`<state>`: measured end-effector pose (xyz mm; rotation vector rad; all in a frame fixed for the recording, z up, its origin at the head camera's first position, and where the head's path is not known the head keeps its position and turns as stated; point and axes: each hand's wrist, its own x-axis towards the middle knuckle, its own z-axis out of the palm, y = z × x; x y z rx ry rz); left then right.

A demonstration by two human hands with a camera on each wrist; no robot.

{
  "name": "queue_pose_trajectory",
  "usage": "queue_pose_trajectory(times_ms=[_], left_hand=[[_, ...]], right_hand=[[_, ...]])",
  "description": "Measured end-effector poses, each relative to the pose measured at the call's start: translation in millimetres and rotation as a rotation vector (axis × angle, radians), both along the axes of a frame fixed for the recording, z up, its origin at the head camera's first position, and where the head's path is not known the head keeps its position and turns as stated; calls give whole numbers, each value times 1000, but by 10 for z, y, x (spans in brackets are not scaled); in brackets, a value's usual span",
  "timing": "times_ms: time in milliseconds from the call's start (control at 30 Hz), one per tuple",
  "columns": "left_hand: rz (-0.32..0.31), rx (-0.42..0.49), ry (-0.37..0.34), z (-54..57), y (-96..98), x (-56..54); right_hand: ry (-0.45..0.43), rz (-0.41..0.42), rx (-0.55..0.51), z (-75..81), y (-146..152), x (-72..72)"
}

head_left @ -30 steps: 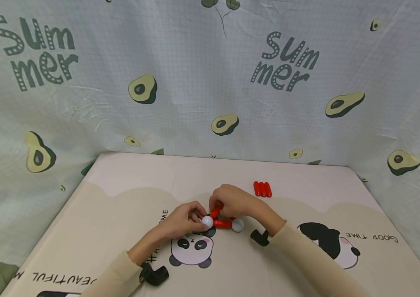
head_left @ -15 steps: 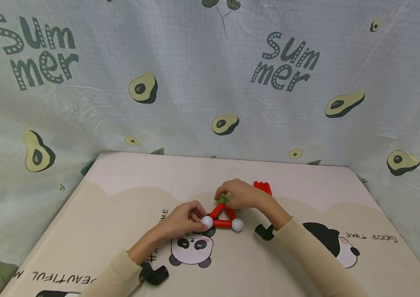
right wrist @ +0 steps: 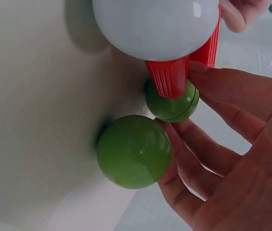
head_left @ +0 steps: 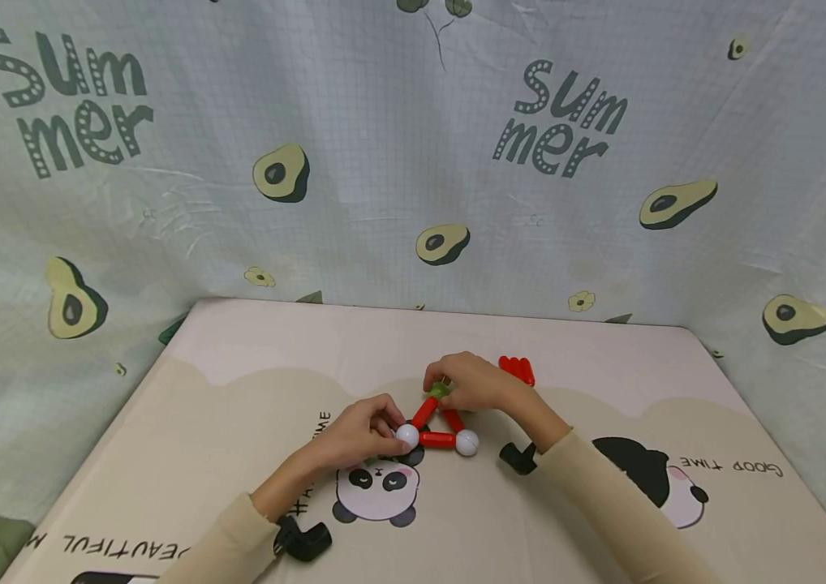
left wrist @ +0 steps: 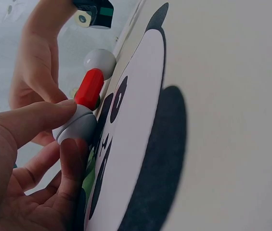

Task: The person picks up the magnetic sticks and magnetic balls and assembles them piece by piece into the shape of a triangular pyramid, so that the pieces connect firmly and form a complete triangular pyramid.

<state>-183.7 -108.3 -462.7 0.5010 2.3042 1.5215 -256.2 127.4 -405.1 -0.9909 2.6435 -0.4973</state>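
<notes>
The desk (head_left: 238, 349) is coloured pale pink and beige. An upside-down panda (head_left: 378, 491) is printed near the middle, and a black-and-white animal (head_left: 679, 496) is printed on the right. At the panda's far edge, a red stick triangle (head_left: 437, 440) is set down. Its left corner is made by a white ball (head_left: 407, 436), its right by a second white ball (head_left: 467, 443), its far one by a green ball (head_left: 439, 390). A second green ball (right wrist: 134, 152) is seen just beside that. Farther right, three loose red sticks (head_left: 516, 370) are lined up.
</notes>
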Motion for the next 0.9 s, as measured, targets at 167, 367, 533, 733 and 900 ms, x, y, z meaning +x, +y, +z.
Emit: queue_pose_trajectory(times_ms=[167, 367, 533, 733, 900], left_hand=[[6, -7, 2, 7, 3, 3], [5, -29, 25, 16, 1, -1], [2, -32, 26, 9, -3, -3], [-1, -34, 31, -1, -2, -6], [-3, -35, 48, -1, 2, -6]], right_hand=[[-13, -26, -26, -4, -10, 5], [-9, -26, -60, -12, -2, -7], [-12, -35, -67, -20, 2, -17], [-27, -59, -114, 11, 60, -8], [10, -57, -175, 70, 186, 23]])
